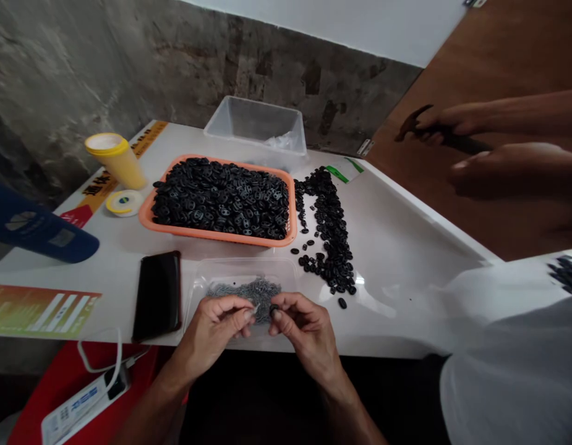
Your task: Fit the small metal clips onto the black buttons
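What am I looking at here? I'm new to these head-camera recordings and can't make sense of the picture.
The camera sits on a person's head, looking down at their own two bare hands. The left hand pinches a small metal piece; the right hand holds a small black part against it. Beneath them a clear tray holds grey metal bits. Behind is an orange basket of black parts, with a loose pile beside it, a phone and a yellow bottle. The other person's hands, top right, hold a hammer.

Black phone [157,295], yellow bottle [116,159], tape roll [123,202].
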`<act>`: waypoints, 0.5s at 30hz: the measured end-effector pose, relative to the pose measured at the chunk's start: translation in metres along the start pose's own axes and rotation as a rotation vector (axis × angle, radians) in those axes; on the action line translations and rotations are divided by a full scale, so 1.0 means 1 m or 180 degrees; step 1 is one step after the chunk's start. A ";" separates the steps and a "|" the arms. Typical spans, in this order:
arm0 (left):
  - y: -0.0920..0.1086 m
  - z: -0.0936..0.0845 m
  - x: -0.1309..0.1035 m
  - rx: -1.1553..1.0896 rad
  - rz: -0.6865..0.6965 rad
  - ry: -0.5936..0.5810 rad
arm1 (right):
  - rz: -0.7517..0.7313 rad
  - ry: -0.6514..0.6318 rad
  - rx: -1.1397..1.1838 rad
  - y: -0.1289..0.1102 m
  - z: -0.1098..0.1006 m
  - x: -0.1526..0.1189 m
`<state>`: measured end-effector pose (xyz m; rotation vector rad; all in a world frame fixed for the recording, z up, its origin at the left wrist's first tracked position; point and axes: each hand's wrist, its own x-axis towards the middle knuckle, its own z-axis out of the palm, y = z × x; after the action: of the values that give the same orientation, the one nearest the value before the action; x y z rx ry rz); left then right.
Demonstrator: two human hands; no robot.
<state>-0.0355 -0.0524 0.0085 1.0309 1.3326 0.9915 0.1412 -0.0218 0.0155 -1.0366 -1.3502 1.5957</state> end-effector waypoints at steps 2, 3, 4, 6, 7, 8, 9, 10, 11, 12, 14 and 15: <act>0.001 0.001 -0.007 -0.0250 -0.0093 0.0158 | -0.0021 -0.0087 0.0047 0.004 0.006 -0.001; 0.002 0.001 -0.009 -0.0283 -0.0106 0.0230 | -0.0057 -0.0117 0.0025 0.006 0.008 -0.001; 0.002 0.001 -0.010 -0.0281 -0.0098 0.0304 | -0.0115 -0.0130 -0.0048 0.008 0.009 0.000; 0.003 0.000 -0.010 -0.0232 -0.0053 0.0426 | -0.0297 -0.0140 -0.0379 0.010 0.010 0.001; 0.002 0.000 -0.010 -0.0188 -0.0019 0.0455 | -0.0422 -0.0167 -0.0615 0.010 0.010 0.002; 0.001 -0.002 -0.008 -0.0138 0.0020 0.0463 | -0.0561 -0.0223 -0.0855 0.009 0.010 0.004; 0.000 -0.003 -0.007 -0.0080 0.0061 0.0448 | -0.0696 -0.0308 -0.1067 0.008 0.010 0.005; -0.002 -0.004 -0.006 -0.0020 0.0103 0.0417 | -0.0816 -0.0404 -0.1226 0.007 0.011 0.007; -0.003 -0.005 -0.005 0.0038 0.0139 0.0377 | -0.0913 -0.0491 -0.1326 0.005 0.011 0.008; -0.005 -0.005 -0.004 0.0085 0.0163 0.0338 | -0.0981 -0.0552 -0.1384 0.003 0.011 0.010; -0.007 -0.006 -0.003 0.0139 0.0186 0.0276 | -0.1028 -0.0597 -0.1455 0.001 0.012 0.012; -0.007 -0.006 -0.003 0.0144 0.0190 0.0246 | -0.1026 -0.0601 -0.1488 0.000 0.012 0.013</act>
<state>-0.0422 -0.0568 0.0022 1.0813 1.3998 1.0590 0.1251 -0.0139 0.0150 -0.8831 -1.9717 1.1859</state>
